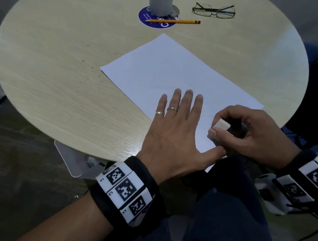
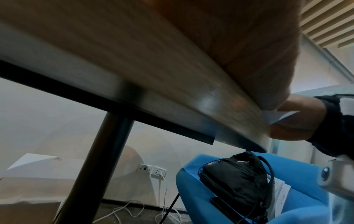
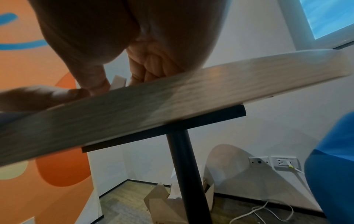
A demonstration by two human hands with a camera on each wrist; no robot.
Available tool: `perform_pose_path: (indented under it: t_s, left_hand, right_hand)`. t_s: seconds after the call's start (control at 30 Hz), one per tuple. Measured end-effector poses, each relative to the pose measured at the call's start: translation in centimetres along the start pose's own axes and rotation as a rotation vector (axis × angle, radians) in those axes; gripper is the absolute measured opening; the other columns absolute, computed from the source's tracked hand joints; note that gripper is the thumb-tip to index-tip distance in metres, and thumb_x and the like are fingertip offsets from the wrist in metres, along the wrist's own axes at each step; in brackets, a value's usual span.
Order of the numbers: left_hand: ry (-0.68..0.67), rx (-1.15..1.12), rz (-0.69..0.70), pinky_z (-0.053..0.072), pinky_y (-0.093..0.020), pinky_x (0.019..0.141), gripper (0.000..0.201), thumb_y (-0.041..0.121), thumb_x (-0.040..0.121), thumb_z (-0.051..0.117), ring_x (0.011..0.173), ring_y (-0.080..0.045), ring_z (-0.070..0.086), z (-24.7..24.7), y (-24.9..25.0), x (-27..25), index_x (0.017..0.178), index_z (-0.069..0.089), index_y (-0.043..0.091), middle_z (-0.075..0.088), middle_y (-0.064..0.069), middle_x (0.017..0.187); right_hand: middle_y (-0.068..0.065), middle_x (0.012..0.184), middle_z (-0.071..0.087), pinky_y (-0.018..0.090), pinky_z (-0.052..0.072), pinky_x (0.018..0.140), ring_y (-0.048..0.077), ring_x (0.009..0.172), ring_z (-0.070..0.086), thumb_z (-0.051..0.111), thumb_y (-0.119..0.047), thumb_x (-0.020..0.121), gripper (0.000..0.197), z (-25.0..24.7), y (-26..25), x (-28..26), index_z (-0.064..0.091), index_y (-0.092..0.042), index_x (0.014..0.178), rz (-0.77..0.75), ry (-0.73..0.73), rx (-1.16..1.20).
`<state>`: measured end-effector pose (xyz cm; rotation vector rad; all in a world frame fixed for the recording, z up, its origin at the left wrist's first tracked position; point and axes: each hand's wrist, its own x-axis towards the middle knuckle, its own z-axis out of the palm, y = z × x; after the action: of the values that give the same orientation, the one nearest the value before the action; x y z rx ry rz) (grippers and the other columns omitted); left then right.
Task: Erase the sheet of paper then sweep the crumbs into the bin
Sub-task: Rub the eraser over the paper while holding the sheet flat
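Pinched in the right hand [image 1: 258, 133], the eraser [image 1: 221, 125] sits on the sheet of paper [image 1: 174, 77] at its near corner; the left hand [image 1: 176, 130] lies flat, fingers spread, across the sheet's near edge on the counter [image 1: 57, 83]. Crumbs [image 1: 93, 68] lie left of the sheet. Thin and light, it would likely crumple or slide — best pinned flat beside the rubbing.

Left wrist: the sheet's corner [image 2: 275, 116] overhangs the counter edge.

Right wrist: fingers [image 3: 99, 83] curl round the eraser [image 3: 118, 81].
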<state>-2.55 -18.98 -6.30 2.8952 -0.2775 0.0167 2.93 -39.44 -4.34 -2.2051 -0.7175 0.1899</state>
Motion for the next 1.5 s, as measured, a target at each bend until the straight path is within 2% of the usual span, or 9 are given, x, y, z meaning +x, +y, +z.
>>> perform_pose_path:
  t_s: [0.1, 0.3, 0.47, 0.63, 0.77, 0.93, 1.07, 1.27, 1.5]
  left_hand:
    - [-0.028, -0.005, 0.011, 0.003, -0.053, 0.129, 0.109, 0.086, 0.085, 0.028, 0.162, -0.028, -0.011, 0.5, -0.2, 0.2, 0.168, 0.007, 0.019, -0.006, -0.006, 0.176]
    - [-0.084, 0.032, 0.021, -0.001, -0.055, 0.129, 0.12, 0.1, 0.081, 0.015, 0.161, -0.028, -0.017, 0.3, -0.4, 0.4, 0.168, -0.001, 0.019, -0.012, -0.005, 0.176]
    - [-0.078, 0.032, 0.024, 0.001, -0.054, 0.129, 0.117, 0.092, 0.084, 0.021, 0.161, -0.026, -0.016, 0.5, -0.4, 0.5, 0.168, 0.0, 0.013, -0.011, -0.005, 0.176]
    - [-0.096, 0.02, 0.031, -0.002, -0.054, 0.129, 0.126, 0.101, 0.08, 0.014, 0.161, -0.027, -0.017, 0.4, -0.5, 0.5, 0.167, -0.004, 0.012, -0.014, -0.005, 0.175]
    - [-0.067, -0.007, 0.031, -0.002, -0.053, 0.129, 0.119, 0.094, 0.084, 0.02, 0.161, -0.026, -0.017, 0.5, -0.4, 0.4, 0.168, -0.001, 0.012, -0.011, -0.005, 0.176]
    - [-0.069, -0.001, 0.038, -0.002, -0.054, 0.129, 0.127, 0.101, 0.079, 0.016, 0.161, -0.028, -0.015, 0.6, -0.5, 0.4, 0.168, -0.001, 0.011, -0.011, -0.006, 0.176]
    - [-0.054, -0.013, 0.032, -0.001, -0.053, 0.129, 0.124, 0.099, 0.08, 0.019, 0.161, -0.026, -0.015, 0.7, -0.5, 0.6, 0.168, 0.001, 0.012, -0.009, -0.004, 0.176]
    - [-0.074, -0.054, 0.022, -0.005, -0.05, 0.129, 0.127, 0.104, 0.077, 0.021, 0.16, -0.021, -0.021, 0.2, -2.2, 1.1, 0.168, -0.003, 0.019, -0.014, 0.001, 0.175]
    - [-0.11, -0.05, -0.017, -0.009, -0.052, 0.128, 0.125, 0.106, 0.073, 0.021, 0.159, -0.021, -0.024, -0.2, -2.4, 1.1, 0.168, -0.005, 0.028, -0.018, 0.005, 0.174]
  right_hand:
    - [-0.005, 0.081, 0.071, 0.036, 0.051, 0.068, 0.019, 0.073, 0.065, 0.08, -0.028, 0.089, 0.008, 0.9, -0.7, -0.2, 0.073, -0.024, 0.092, -0.035, 0.038, -0.049]
    - [-0.004, 0.082, 0.074, 0.045, 0.055, 0.072, 0.02, 0.076, 0.067, 0.084, -0.028, 0.087, 0.009, -1.4, 1.2, 0.3, 0.075, -0.024, 0.089, 0.028, 0.148, -0.129]
    - [-0.011, 0.076, 0.067, 0.022, 0.046, 0.07, 0.013, 0.072, 0.061, 0.085, -0.031, 0.086, 0.011, 1.2, -1.2, -0.5, 0.076, -0.023, 0.088, -0.077, 0.089, -0.163]
    - [-0.006, 0.078, 0.07, 0.037, 0.052, 0.069, 0.014, 0.073, 0.062, 0.085, -0.024, 0.085, 0.01, -0.8, 0.4, 0.4, 0.076, -0.024, 0.086, -0.002, 0.155, -0.209]
    - [-0.017, 0.079, 0.066, 0.023, 0.046, 0.07, 0.009, 0.075, 0.059, 0.084, -0.028, 0.087, 0.011, 0.9, -1.1, -0.2, 0.076, -0.021, 0.088, -0.113, 0.105, -0.226]
    - [-0.01, 0.075, 0.068, 0.039, 0.051, 0.069, 0.016, 0.072, 0.06, 0.086, -0.015, 0.083, 0.013, 0.4, 0.2, 0.9, 0.075, -0.02, 0.084, -0.041, 0.223, -0.24]
    - [-0.01, 0.076, 0.065, 0.029, 0.047, 0.069, 0.012, 0.073, 0.056, 0.088, -0.013, 0.084, 0.013, 1.1, -0.5, 0.2, 0.075, -0.017, 0.088, -0.14, 0.142, -0.287]
    - [-0.007, 0.076, 0.071, 0.043, 0.054, 0.071, 0.02, 0.075, 0.065, 0.082, -0.023, 0.089, 0.009, 0.2, 0.6, 1.6, 0.075, -0.024, 0.085, -0.003, 0.197, -0.189]
    - [-0.007, 0.082, 0.068, 0.037, 0.05, 0.073, 0.018, 0.08, 0.059, 0.078, -0.027, 0.096, 0.007, -0.1, 0.6, 0.5, 0.075, -0.021, 0.094, -0.105, 0.117, -0.277]
